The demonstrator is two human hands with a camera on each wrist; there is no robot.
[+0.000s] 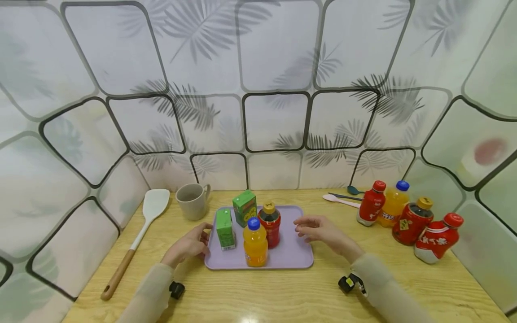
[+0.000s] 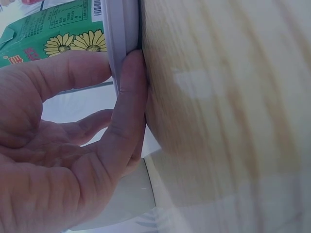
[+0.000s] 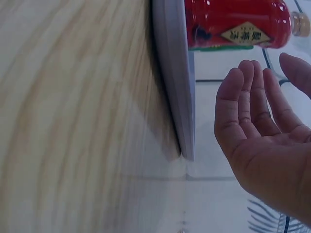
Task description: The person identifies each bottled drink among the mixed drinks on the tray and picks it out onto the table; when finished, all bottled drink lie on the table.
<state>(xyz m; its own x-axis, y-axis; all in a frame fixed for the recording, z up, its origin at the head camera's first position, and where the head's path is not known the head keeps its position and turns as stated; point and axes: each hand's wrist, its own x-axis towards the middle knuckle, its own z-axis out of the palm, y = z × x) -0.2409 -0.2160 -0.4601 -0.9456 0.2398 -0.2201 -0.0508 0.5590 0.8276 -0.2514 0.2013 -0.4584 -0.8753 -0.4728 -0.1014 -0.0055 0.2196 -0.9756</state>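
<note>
A lilac tray (image 1: 291,253) lies on the wooden table. My left hand (image 1: 189,246) pinches its left rim; in the left wrist view the thumb and fingers (image 2: 130,92) are on either side of the edge. My right hand (image 1: 323,231) hovers by the tray's right edge, fingers loosely bent and holding nothing; the right wrist view shows a gap between it and the rim. On the tray stand two green drink cartons (image 1: 225,231) (image 1: 244,208), an orange soda bottle (image 1: 255,246) with a blue cap, and a dark red-labelled bottle (image 1: 270,226) with a yellow cap.
Behind the tray's left corner stands a grey mug (image 1: 192,202). A white spatula (image 1: 139,233) with a wooden handle lies at left. Several bottles (image 1: 412,222) stand at right, near a pink spoon (image 1: 339,200) and dark utensils (image 1: 345,196). Patterned curtains enclose the table.
</note>
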